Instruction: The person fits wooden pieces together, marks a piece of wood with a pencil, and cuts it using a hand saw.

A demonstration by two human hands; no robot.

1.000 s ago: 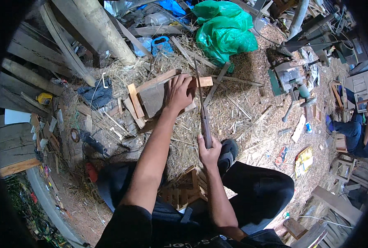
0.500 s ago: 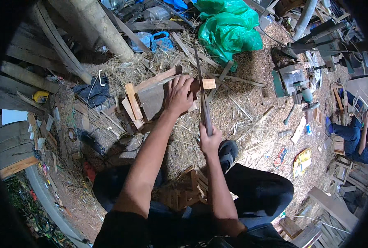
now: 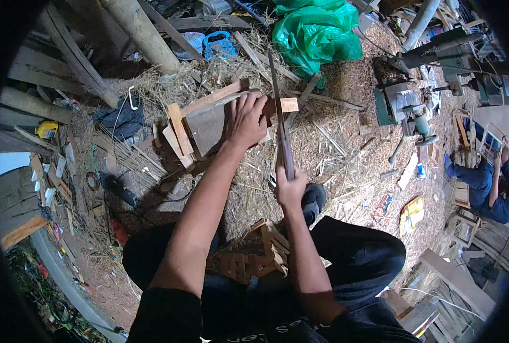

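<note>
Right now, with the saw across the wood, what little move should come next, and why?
Probably a short, gentle saw stroke: the right hand grips the saw, its blade crosses the wood piece near its end, and the left hand rests left of the blade.

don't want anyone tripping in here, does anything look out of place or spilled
Yes: wood scraps and pale shavings litter the ground, and a yellow packet lies loose among them at right, looking dropped rather than stored. Crumpled green plastic is heaped at top centre. The long-bladed tool in the right hand shows no obvious damage.
</note>
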